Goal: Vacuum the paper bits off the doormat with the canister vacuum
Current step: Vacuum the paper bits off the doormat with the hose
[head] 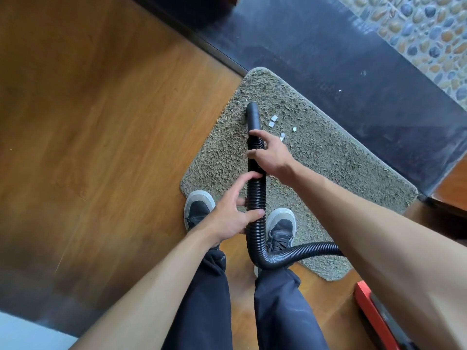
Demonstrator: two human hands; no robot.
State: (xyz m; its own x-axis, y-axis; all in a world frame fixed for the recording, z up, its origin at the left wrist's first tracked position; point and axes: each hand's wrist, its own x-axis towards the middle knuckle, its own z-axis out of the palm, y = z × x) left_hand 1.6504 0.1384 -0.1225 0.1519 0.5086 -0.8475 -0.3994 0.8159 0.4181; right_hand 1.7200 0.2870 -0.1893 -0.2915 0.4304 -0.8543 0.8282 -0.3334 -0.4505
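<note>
The paper bits (274, 121) are scattered in a small cluster on the shaggy doormat (328, 157), just to the right of the hose nozzle (252, 114), whose mouth is pressed into the pile near the mat's far left part. A few specks are also seen on the dark threshold (353, 79) beyond the mat.

The step in hand is judged to be the sweep over the scraps. It would be done well if the nozzle were slid sideways to the right, kept low against the pile, and passed slowly so that bits caught in the long fibres are lifted rather than pushed aside.

The ribbed hose (256, 195) is gripped by the right hand (271, 155), whose fingers are wrapped closed around it just behind the smooth nozzle, the arm reaching in from the right. Lower down, the hose is steadied by the left hand (232, 215): its fingers are loosely curled, thumb and fingertips touching the ribs, not clamped tight. The hose bends away to the right between the shoes (280, 228), toward a red object (371, 311) at the frame's edge.
</note>
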